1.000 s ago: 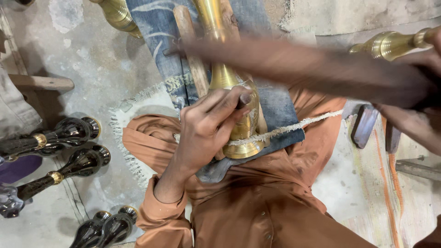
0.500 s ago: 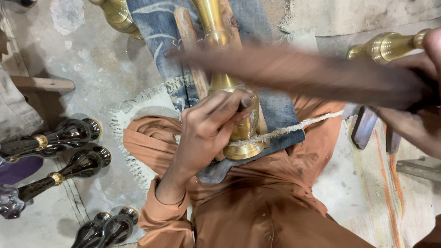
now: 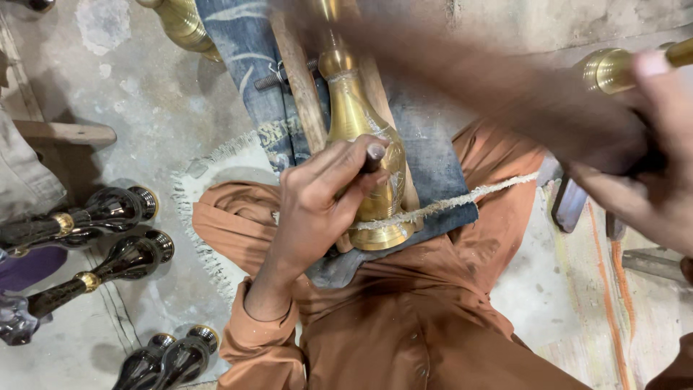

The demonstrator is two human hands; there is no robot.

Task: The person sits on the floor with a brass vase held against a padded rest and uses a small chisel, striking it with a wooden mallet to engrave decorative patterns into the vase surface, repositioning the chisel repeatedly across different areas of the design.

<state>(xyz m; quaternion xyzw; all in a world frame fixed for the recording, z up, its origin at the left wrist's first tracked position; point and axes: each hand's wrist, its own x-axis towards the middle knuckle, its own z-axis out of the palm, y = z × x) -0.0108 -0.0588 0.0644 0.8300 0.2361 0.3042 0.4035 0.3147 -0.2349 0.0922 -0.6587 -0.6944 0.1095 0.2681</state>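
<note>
- Brass vase (image 3: 364, 144) lies on its side along a wooden rail (image 3: 299, 90), over denim cloth (image 3: 245, 65) spread on the person's lap; its flared base points toward the body.
- Left hand (image 3: 317, 206) rests against the vase's belly, fingers curled and pinched around a short dark punch (image 3: 373, 155) whose tip meets the brass.
- Right hand (image 3: 642, 170) sits at the frame's right edge, closed around a handle; the tool (image 3: 462, 72) it holds is a brown blur across the upper middle, so its kind cannot be told.
- Frayed cord (image 3: 455, 202) crosses the vase near its base and runs off to the right.
- Second brass piece (image 3: 613, 68) shows at upper right, behind the right hand.
- Dark lacquered pieces (image 3: 108, 213) with brass collars lie on the concrete floor (image 3: 137, 123) at left, well apart from the work.
- Orange garment (image 3: 404, 318) covers the lap and forearm.
</note>
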